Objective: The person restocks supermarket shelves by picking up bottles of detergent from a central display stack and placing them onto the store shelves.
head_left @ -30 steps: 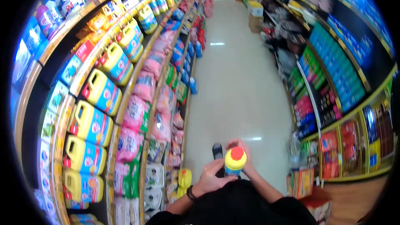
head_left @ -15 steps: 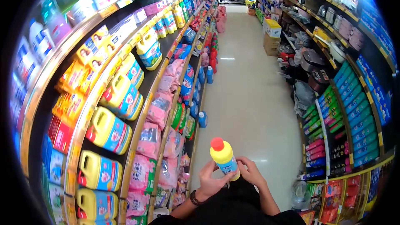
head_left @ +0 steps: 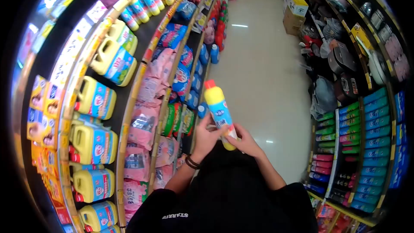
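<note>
A yellow bottle (head_left: 219,111) with a red cap and a blue label is held upright, leaning slightly left, in front of my body. My left hand (head_left: 207,136) grips its lower left side, fingers wrapped round it. At the lower right side of the bottle, my right hand (head_left: 245,141) holds it near the base with the thumb and fingers. A dark beaded bracelet (head_left: 192,162) is on my left wrist.
Yellow jugs (head_left: 95,141), similar yellow bottles (head_left: 138,7) and pink bags (head_left: 142,125) fill the left shelves. The tiled aisle floor (head_left: 258,69) runs ahead. Cardboard boxes (head_left: 294,20), bagged goods and teal packs (head_left: 376,140) line the right side.
The bottle has gone from its cap facing me to standing with its front label visible. Both hands stay on it. The view has tilted down and the shelves have shifted.
</note>
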Tool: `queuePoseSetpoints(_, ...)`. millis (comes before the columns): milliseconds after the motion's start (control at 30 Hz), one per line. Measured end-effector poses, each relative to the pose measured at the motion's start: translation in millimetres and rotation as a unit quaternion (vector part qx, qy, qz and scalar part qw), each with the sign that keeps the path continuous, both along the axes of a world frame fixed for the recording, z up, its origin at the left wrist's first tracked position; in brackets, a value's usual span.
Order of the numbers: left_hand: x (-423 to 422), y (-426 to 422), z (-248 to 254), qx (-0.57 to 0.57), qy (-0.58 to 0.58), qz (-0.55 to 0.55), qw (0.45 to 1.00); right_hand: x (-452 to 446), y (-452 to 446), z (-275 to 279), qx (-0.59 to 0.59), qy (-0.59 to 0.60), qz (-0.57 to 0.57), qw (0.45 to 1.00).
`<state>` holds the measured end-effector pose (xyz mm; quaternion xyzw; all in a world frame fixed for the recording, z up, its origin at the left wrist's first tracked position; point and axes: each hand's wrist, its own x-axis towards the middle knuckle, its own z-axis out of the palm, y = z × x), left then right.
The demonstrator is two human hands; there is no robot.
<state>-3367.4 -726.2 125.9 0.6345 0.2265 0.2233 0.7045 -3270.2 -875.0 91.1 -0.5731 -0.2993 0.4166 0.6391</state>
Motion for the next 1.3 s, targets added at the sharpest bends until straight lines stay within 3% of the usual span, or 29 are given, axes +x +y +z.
queuePoseSetpoints(233,110,76,-15,-0.004,0.022,0.003,1.0,118,79,-5,-0.024,0.003,0.001,1.0)
queuePoseSetpoints(400,195,156,-36,-0.034,-0.063,-0.004,0.997,232,152,-15,0.0,0.068,0.11,0.992)
queuePoseSetpoints(500,254,214,-12,-0.048,-0.087,-0.013,0.995,306,215,-1,-0.013,0.063,0.18,0.982)
queuePoseSetpoints(600,308,273,13,-0.008,-0.101,0.016,0.995,374,283,16,0.028,-0.018,0.212,0.977)
queuePoseSetpoints(700,353,321,22,0.022,-0.159,0.126,0.979,422,357,44,-0.007,-0.153,0.192,0.969)
queuePoseSetpoints(733,363,339,16,0.084,-0.164,0.161,0.97,436,382,61,0.019,-0.174,0.209,0.962)
queuePoseSetpoints(833,401,376,45,0.175,-0.197,0.274,0.925,465,462,91,0.127,-0.387,0.172,0.897)
queuePoseSetpoints(867,397,400,48,0.321,-0.064,0.237,0.915,470,489,90,0.148,-0.401,0.158,0.89)
queuePoseSetpoints(900,401,418,52,0.404,0.022,0.289,0.867,474,517,92,0.172,-0.418,0.144,0.88)
queuePoseSetpoints(1033,423,485,68,0.535,0.091,0.402,0.737,478,620,88,0.271,-0.372,0.138,0.877)
queuePoseSetpoints(1133,430,530,63,0.444,0.084,0.444,0.773,483,670,86,0.284,-0.298,0.193,0.89)
queuePoseSetpoints(1167,439,537,68,0.341,0.043,0.473,0.811,484,681,84,0.282,-0.286,0.21,0.891)
queuePoseSetpoints(1267,446,557,62,0.355,0.111,0.532,0.761,494,704,75,0.274,-0.265,0.226,0.896)
queuePoseSetpoints(1300,450,563,64,0.333,0.102,0.536,0.769,497,709,77,0.272,-0.259,0.235,0.897)
